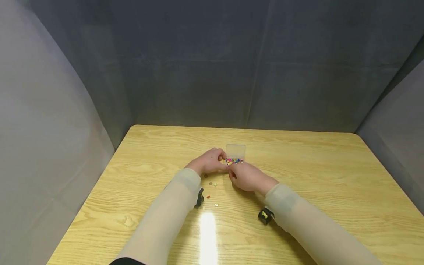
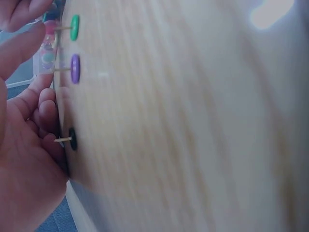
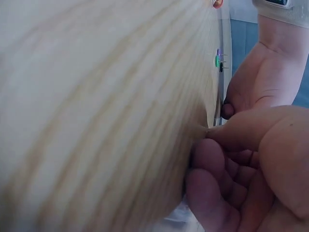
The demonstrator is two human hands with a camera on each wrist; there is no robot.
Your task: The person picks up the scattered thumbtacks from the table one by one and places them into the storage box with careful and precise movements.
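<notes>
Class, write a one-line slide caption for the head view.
Two hands, left hand and right hand, meet at a small clear box of coloured pushpins on a wooden table.

Your hands crowded the small clear box [image 1: 235, 154] at mid-table, leaving little gap there. Loose pushpins [image 1: 212, 183] lay point-up on the wooden table [image 1: 314, 173] just before your wrists. Wide bare wood stretched to either side; grey curtain walls [image 1: 212, 62] closed off the far edge.

The head camera looks down over the table [image 1: 298, 176]; both wrist cameras skim its surface close up, sharing loose pins [image 2: 75, 67].
</notes>
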